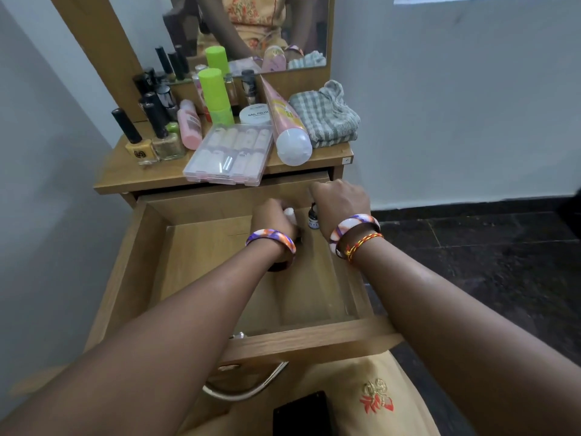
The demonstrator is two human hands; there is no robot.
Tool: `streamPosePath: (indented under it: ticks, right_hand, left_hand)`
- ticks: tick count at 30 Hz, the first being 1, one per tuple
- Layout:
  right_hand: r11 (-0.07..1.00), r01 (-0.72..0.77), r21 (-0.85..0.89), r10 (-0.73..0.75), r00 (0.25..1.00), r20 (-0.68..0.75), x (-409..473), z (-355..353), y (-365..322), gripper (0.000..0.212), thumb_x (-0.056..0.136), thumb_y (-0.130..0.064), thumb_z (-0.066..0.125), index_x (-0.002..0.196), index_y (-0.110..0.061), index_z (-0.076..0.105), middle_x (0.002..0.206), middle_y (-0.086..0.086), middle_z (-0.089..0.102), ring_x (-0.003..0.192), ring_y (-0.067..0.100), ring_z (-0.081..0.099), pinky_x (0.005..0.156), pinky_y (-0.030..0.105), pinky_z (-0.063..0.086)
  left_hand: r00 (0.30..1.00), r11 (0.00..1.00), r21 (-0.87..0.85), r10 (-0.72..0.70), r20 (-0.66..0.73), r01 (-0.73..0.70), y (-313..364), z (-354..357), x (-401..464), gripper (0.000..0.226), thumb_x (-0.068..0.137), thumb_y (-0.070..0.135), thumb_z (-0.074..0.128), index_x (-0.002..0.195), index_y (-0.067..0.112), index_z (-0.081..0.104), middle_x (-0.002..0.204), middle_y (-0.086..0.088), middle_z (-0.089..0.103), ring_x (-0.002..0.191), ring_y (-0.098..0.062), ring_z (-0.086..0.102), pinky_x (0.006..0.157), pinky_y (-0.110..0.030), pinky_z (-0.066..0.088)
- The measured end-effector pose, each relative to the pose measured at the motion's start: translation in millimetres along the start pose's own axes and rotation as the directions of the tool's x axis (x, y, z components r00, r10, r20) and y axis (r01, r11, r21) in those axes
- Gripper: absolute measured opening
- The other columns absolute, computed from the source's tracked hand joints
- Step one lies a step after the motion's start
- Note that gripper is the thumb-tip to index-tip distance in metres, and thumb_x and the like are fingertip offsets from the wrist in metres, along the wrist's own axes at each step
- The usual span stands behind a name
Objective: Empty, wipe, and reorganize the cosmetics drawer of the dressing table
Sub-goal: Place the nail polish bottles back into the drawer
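Head view. Pale wooden drawer [195,256] pulled fully out of the wooden dressing table [132,174]. Both forearms reach down into its far right corner, wrists bent downward.

Left hand [275,220], multicoloured bangle at the wrist: fingers curled around a small white-capped item [289,213]; grip mostly hidden behind the knuckles.

Right hand [341,201], bangle and red thread at the wrist: fingers bunched downward onto the top of a small dark bottle [313,220] standing against the drawer's back wall; whether they pinch it, cannot tell.

Tabletop crowded: nail polish bottles [163,143], lime-green cylindrical container [215,89], clear plastic case [229,154], pink tube [284,121], folded checked cloth [327,116].
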State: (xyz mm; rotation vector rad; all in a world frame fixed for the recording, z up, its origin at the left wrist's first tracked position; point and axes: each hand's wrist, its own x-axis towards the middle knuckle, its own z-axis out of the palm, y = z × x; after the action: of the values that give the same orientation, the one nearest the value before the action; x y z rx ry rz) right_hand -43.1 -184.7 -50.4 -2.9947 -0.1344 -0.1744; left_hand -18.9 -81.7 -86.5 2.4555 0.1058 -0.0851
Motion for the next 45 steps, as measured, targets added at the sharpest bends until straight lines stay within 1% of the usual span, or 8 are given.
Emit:
streamPosePath:
  ticks: [4, 6, 8, 18, 22, 25, 30, 45]
  right_hand:
    - [0.999, -0.013, -0.033, 0.015, 0.999, 0.035, 6, 0, 3, 0.029, 0.09, -0.006, 0.045, 0.118, -0.008, 0.054, 0.11, 0.018, 0.062, 0.11, 0.034, 0.053, 0.072, 0.031, 0.033]
    - [0.998, -0.023, -0.051, 0.025, 0.999, 0.042, 8, 4, 4, 0.032, 0.089, -0.003, 0.046, 0.119, -0.008, 0.052, 0.092, 0.017, 0.057, 0.112, 0.032, 0.052, 0.073, 0.031, 0.035]
    - [0.997, -0.011, -0.072, 0.014, 0.999, 0.039, 10, 6, 4, 0.031, 0.089, -0.003, 0.047, 0.119, -0.006, 0.053, 0.086, 0.017, 0.053, 0.112, 0.032, 0.051, 0.071, 0.03, 0.033]
    - [0.979, 0.11, -0.172, -0.106, 0.994, 0.034, 33, 9, 0, 0.03, 0.088, 0.002, 0.041, 0.115, -0.003, 0.054, 0.117, 0.016, 0.061, 0.114, 0.036, 0.053, 0.071, 0.033, 0.03]
    - [0.978, 0.12, -0.171, -0.112, 0.992, 0.051, 41, 9, 2, 0.029, 0.09, -0.001, 0.04, 0.115, -0.003, 0.054, 0.116, 0.016, 0.061, 0.112, 0.036, 0.055, 0.07, 0.032, 0.033]
    - [0.974, 0.134, -0.185, -0.125, 0.99, 0.059, 40, 10, 2, 0.027, 0.093, -0.007, 0.039, 0.116, -0.006, 0.054, 0.116, 0.014, 0.061, 0.111, 0.036, 0.057, 0.07, 0.032, 0.033]
    - [0.98, 0.107, -0.17, -0.101, 0.994, 0.043, 36, 12, 4, 0.03, 0.09, -0.007, 0.048, 0.119, -0.01, 0.055, 0.112, 0.012, 0.061, 0.106, 0.033, 0.058, 0.068, 0.03, 0.034]
    - [0.978, 0.04, -0.204, -0.04, 0.999, 0.005, 24, 19, 3, 0.029, 0.087, -0.003, 0.05, 0.117, -0.004, 0.051, 0.106, 0.014, 0.064, 0.1, 0.034, 0.061, 0.066, 0.031, 0.036]
  left_hand:
    - [0.994, 0.995, -0.1, 0.001, -0.108, -0.012, 6, 10, 4, 0.019, 0.087, 0.005, 0.05, 0.097, 0.002, 0.066, 0.097, -0.015, 0.067, 0.09, -0.03, 0.062, 0.067, -0.024, 0.039]
    - [0.99, 0.992, -0.121, 0.011, -0.142, -0.028, 6, 15, 7, 0.019, 0.085, 0.005, 0.052, 0.098, 0.002, 0.066, 0.102, -0.016, 0.069, 0.095, -0.03, 0.062, 0.07, -0.026, 0.042]
    - [0.988, 0.986, -0.163, 0.008, -0.157, -0.033, 4, 17, 11, 0.017, 0.083, 0.004, 0.056, 0.096, 0.003, 0.067, 0.101, -0.015, 0.069, 0.09, -0.026, 0.061, 0.069, -0.023, 0.041]
    - [0.979, 0.983, -0.164, 0.045, -0.197, -0.078, 2, 18, 31, 0.024, 0.078, 0.005, 0.064, 0.102, 0.005, 0.066, 0.101, -0.013, 0.07, 0.083, -0.019, 0.059, 0.067, -0.017, 0.037]
    - [0.999, 0.998, -0.063, -0.001, -0.038, -0.002, -3, 22, 33, 0.011, 0.084, 0.004, 0.06, 0.076, 0.002, 0.054, 0.079, -0.017, 0.057, 0.1, -0.029, 0.06, 0.075, -0.025, 0.041]
    - [0.985, 0.981, -0.182, 0.04, -0.168, -0.071, -3, 24, 39, 0.009, 0.081, 0.003, 0.063, 0.088, -0.001, 0.059, 0.083, -0.01, 0.056, 0.078, -0.02, 0.051, 0.069, -0.022, 0.037]
    - [0.976, 0.963, -0.236, 0.087, -0.198, -0.133, -8, 32, 36, 0.011, 0.079, 0.0, 0.062, 0.089, -0.003, 0.06, 0.08, -0.004, 0.053, 0.073, -0.017, 0.049, 0.057, -0.016, 0.037]
    - [0.987, 0.963, -0.253, 0.058, -0.15, -0.095, -20, 31, 18, 0.023, 0.085, 0.003, 0.056, 0.101, 0.008, 0.072, 0.099, -0.01, 0.072, 0.094, -0.023, 0.065, 0.077, -0.016, 0.041]
